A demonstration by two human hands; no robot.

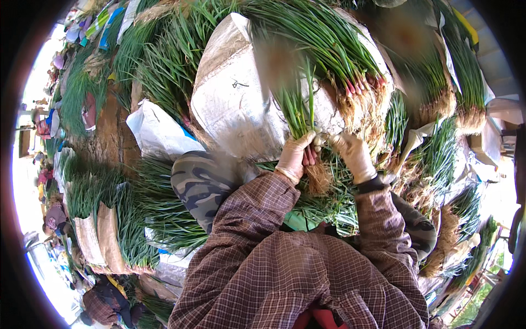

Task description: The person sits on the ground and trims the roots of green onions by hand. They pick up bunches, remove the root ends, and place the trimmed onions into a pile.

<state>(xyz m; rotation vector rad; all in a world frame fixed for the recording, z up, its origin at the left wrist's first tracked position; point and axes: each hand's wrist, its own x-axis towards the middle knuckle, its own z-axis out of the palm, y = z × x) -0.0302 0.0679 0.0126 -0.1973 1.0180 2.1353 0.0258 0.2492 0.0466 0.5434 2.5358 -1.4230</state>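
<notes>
My left hand, in a pale thin glove, is closed round a small bunch of green onions. Their green leaves point away from me, and the pinkish stems and brown roots hang below my fingers. Close on its right, my right hand, gloved the same way, has thumb and fingers pinched together beside the stems; what they pinch is too small to make out. Just beyond lies a white woven sack. A larger heap of green onions rests across it, reddish bases and roots toward the right.
Loose green trimmings lie between my camouflage-clad knees. Onion bundles wrapped in sacking stand at the left, more bundles at the right. A white bag sits by my left knee. Another person is at the lower left.
</notes>
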